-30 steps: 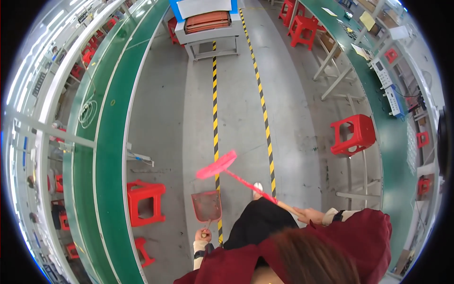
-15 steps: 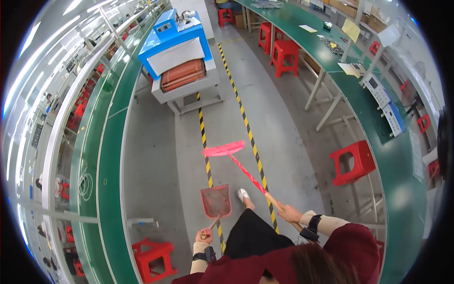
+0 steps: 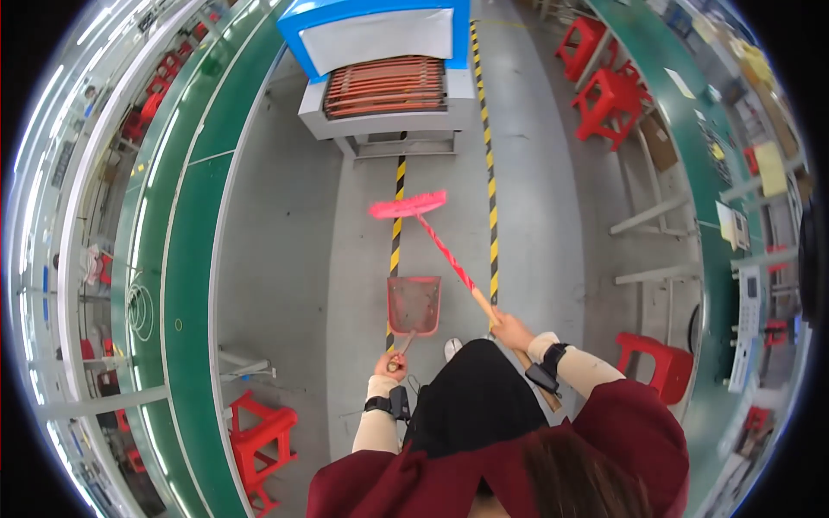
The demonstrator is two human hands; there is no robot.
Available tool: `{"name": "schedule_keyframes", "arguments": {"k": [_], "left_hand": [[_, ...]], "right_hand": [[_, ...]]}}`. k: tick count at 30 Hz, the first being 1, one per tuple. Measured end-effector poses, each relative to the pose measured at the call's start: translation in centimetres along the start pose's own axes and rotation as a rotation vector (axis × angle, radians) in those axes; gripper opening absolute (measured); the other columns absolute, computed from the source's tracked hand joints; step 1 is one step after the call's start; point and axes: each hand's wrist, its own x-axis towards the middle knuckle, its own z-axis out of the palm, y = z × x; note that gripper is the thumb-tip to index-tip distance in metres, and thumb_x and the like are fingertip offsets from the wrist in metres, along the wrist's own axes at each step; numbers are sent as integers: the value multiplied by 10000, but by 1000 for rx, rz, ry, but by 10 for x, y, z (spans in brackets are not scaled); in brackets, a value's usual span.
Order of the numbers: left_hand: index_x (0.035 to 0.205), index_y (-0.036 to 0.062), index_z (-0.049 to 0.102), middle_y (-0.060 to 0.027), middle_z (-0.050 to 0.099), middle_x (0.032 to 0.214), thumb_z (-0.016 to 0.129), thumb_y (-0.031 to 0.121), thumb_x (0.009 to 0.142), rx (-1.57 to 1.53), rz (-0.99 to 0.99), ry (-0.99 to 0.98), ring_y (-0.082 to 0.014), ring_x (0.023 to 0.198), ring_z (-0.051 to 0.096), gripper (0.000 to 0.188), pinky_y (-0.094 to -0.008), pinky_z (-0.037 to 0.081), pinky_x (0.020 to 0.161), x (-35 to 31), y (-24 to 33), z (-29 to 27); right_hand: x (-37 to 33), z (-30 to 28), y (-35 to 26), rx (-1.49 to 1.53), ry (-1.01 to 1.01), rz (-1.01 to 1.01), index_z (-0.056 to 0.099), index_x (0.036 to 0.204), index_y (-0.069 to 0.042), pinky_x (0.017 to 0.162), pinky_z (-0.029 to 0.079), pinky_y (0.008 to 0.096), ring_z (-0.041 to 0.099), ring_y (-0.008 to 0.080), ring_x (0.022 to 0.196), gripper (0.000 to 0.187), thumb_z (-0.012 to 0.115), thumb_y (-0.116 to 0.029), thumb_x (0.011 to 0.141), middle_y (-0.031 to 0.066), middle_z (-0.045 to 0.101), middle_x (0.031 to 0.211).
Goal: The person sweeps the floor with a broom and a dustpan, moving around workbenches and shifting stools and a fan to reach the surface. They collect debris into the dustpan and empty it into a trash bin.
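Note:
My left hand (image 3: 392,365) is closed round the handle of a red dustpan (image 3: 414,304), whose pan is ahead of it over the grey floor and shows dark dirt marks inside. In my right hand (image 3: 515,331) is the wooden handle of a broom (image 3: 449,257). A red-and-white wrapped stretch of that handle runs up and left to a pink bristled head, which lies beyond the dustpan across a yellow-black floor stripe. Broom head and dustpan are apart. Whether either one touches the floor I cannot tell.
A blue-and-grey machine (image 3: 380,95) with orange-red rollers stands ahead. Long green benches line the left (image 3: 203,198) and right (image 3: 713,237). Red stools stand at lower left (image 3: 263,436), right (image 3: 661,367) and far right (image 3: 609,104). Another yellow-black stripe (image 3: 490,164) runs along the aisle.
The view has turned slightly and come closer to the machine. Broom head and dustpan both appear higher in the picture, still apart. Both hands have kept their holds.

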Motion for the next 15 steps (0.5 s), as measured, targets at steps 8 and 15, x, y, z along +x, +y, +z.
{"name": "schedule_keyframes", "arguments": {"k": [8,15], "left_hand": [[731,15,380,-51,421,578,474,50,774,-53,32,134,-128,455,437,109,-200,381,369,51,19,63],[721,25,383,-43,412,565,471,59,779,-107,16,133,-120,433,412,111,-211,367,364,85,22,82]], "right_hand": [[228,-36,-69,-163,35,-141,291,1239,-48,631,434,433,545,386,744,567,502,-160,725,248,553,801],[269,-35,-17,-317,115,-149,160,1290,-116,549,418,449,539,390,647,613,460,-147,756,254,537,704]]}}
